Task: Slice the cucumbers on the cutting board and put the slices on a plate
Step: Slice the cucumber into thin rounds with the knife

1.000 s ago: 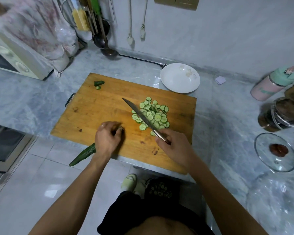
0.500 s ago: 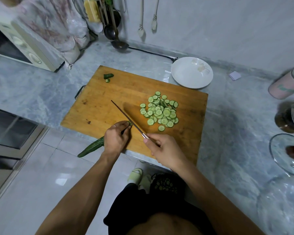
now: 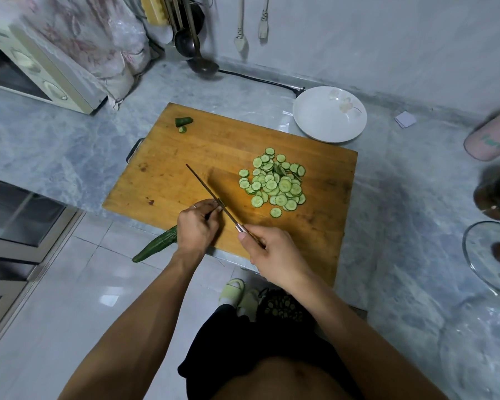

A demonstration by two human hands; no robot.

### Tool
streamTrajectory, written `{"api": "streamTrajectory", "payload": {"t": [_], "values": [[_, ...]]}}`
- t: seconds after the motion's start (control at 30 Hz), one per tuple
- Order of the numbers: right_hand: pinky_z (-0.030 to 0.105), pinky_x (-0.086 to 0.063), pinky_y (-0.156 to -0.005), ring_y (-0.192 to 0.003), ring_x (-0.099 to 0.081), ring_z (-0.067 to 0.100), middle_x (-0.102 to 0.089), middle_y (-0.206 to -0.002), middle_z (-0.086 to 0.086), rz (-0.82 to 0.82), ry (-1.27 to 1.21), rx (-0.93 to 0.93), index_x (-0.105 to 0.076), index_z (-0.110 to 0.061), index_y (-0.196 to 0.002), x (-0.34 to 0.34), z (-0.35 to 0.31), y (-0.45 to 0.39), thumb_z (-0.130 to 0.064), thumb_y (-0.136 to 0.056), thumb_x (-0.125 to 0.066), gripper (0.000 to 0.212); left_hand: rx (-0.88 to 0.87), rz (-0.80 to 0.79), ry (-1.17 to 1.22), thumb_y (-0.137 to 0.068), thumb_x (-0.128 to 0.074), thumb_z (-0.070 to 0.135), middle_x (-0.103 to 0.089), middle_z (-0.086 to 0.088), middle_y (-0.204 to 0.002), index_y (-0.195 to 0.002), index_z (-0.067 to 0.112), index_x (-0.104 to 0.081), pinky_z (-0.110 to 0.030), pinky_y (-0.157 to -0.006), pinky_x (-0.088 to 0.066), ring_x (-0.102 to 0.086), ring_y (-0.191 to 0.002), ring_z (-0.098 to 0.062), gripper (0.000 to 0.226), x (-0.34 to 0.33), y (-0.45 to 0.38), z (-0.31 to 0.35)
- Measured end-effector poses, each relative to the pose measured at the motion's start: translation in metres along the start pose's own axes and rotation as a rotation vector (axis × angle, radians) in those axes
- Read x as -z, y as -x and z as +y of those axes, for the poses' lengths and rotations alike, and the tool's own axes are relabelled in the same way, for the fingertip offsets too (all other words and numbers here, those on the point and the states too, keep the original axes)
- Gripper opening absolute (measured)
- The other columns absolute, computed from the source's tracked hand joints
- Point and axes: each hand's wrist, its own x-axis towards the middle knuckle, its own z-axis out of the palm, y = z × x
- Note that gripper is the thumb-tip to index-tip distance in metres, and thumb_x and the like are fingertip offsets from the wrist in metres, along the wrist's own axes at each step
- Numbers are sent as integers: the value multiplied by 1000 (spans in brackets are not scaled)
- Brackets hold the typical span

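Nearest, the right hand (image 3: 272, 255) grips the knife (image 3: 211, 194) by its handle, blade edge-down just beside the left fingers. Left hand (image 3: 197, 226) curls over the cucumber (image 3: 156, 246), whose tail overhangs the board (image 3: 185, 157). Beyond, slices (image 3: 274, 183) lie heaped, well apart from both hands; farther, the plate (image 3: 329, 116) sits bare.

On the wooden cutting board (image 3: 185, 174), the left hand (image 3: 197, 229) grips a cucumber (image 3: 156, 247) overhanging toward seven o'clock. The right hand (image 3: 272, 255) holds a knife (image 3: 211, 194), its blade against the left fingertips. Slices (image 3: 274, 183) lie piled at three o'clock; a white plate (image 3: 326, 122) sits at one o'clock.
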Motion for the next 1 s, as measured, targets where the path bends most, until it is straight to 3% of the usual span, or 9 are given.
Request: {"api": "streamTrajectory", "payload": {"t": [0.1,0.23,0.33,0.47,0.63,0.73,0.9,1.0], "values": [[39,-50,-55,-55,-53,23,-55,-58,7,-15,17,2,-69,-15,-102,-4,0,-2,-37,-102,-51,28,-21,-5,-12,-80,-55,16,-73,-5,-100,-92,5,-76,-31,-75,-55,-69,-84,-23,26,0,0,0],[26,-32,-48,-49,-36,9,-40,-51,-6,-24,8,4,-70,-15,-103,-8,0,-4,-33,-103,-50,27,-19,-12,-30,-79,-53,16,-73,-5,-98,-89,4,-76,-35,-70,-55,-68,-79,-25,27,-2,-1,-2],[27,-31,-47,-46,-33,7,-41,-54,-7,-36,-53,-32,-64,-17,-88,-12,2,-9,-35,-104,-48,29,-32,-8,-30,-81,-53,15,-73,-3,-101,-90,4,-76,-33,-72,-56,-68,-82,-23,27,-3,-1,-2],[27,-30,-49,-49,-34,9,-44,-58,1,-23,-66,-52,-63,-13,-87,-16,9,-21,-36,-104,-48,33,-27,-14,-38,-85,-54,18,-73,-4,-103,-93,4,-76,-35,-72,-56,-68,-83,-23,28,-4,0,-2],[33,-29,-49,-52,-31,10,-37,-54,-2,0,4,11,-56,-17,-82,-17,16,-16,-34,-104,-47,30,-40,2,-148,-88,-65,15,-70,-4,-108,-102,7,-74,-34,-70,-55,-66,-89,-26,19,-1,5,1],[37,-40,-51,-53,-38,14,-49,-58,10,14,7,-1,-58,-12,-84,-11,19,-18,-35,-104,-47,33,3,11,-176,-89,-66,18,-66,0,-112,-112,15,-72,-34,-68,-55,-64,-93,-24,24,3,9,0],[33,-39,-48,-51,-49,20,-48,-54,-2,34,12,-43,-66,-13,-93,15,28,-21,-36,-104,-47,32,19,4,-158,-89,-64,18,-67,1,-113,-113,18,-73,-36,-70,-55,-64,-94,-26,25,1,-4,15],[30,-36,-44,-43,-44,5,-54,-52,-16,61,-1,-74,-71,-19,-116,28,30,-23,-35,-104,-48,31,16,-35,-157,-88,-64,19,-67,3,-113,-111,20,-73,-34,-71,-55,-65,-93,-25,25,-7,-9,23]]}}
